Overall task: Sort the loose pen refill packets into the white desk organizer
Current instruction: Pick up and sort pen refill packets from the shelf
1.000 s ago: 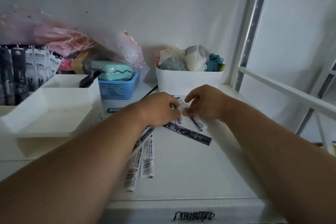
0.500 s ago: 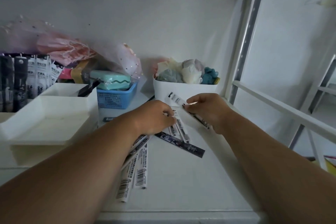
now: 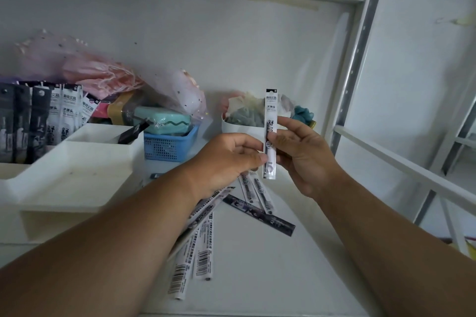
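Two hands meet above the shelf surface (image 3: pixel 270 278). One white refill packet (image 3: pixel 270 134) stands upright between them, printed face toward the camera, presumably so its label can be read before it is sorted. The right hand (image 3: pixel 301 154) pinches this packet at mid-length, thumb in front and fingers curled behind, palm turned inward and wrist raised. The left hand (image 3: pixel 226 159) is curled round a bundle of refill packets (image 3: pixel 203 216) that slants down under the forearm, barcoded ends lowest; its thumb tip lies just beside the upright packet. Gathering several in one fist likely saves trips. Loose packets remain on the shelf, among them a dark packet (image 3: pixel 260 215) lying flat. The white desk organizer (image 3: pixel 77 170) sits to the left, with sorted packets (image 3: pixel 38 121) standing in its rear compartments.
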